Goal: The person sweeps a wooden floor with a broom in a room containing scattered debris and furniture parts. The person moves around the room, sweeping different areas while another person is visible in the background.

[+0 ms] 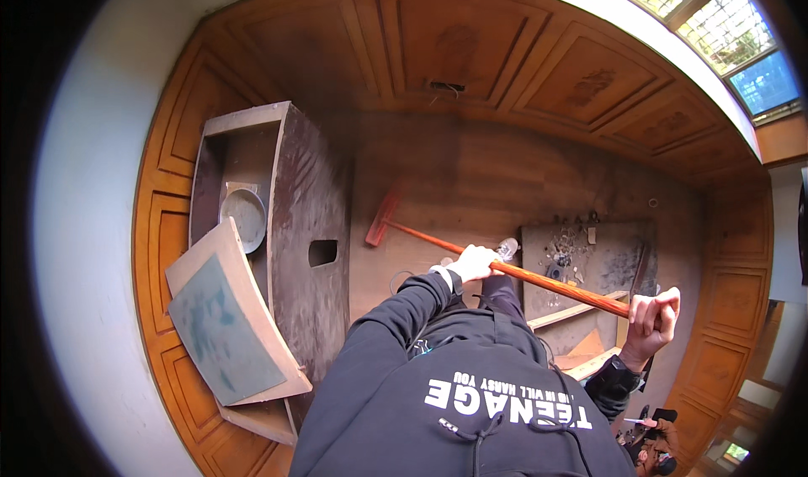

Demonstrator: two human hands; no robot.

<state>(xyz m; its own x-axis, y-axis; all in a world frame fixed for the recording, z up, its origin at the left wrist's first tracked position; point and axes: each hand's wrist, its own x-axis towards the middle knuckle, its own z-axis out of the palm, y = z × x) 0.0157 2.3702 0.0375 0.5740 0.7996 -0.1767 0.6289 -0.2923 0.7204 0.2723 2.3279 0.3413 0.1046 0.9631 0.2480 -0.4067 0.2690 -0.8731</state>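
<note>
Across my front runs a broom with an orange wood-grain handle (555,282), slanting down toward the right. Its flat red head (383,218) is on or just above the wooden floor to the left and looks blurred. My left hand (476,263) is wrapped around the middle of the handle. At the upper end, my right hand (653,316) is closed around the tip. Beyond my left hand, one light-coloured shoe (507,248) shows on the floor. A dark board (606,240) lies to the right, bearing small scattered debris.
At left lies a worn wooden cabinet (309,180) with a rectangular cutout; a round basin (243,220) and a loose panel (227,325) rest on it. A wooden frame (577,310) is beside my right arm. Panelled wainscot (461,41) lines the walls. Another person (659,442) is at lower right.
</note>
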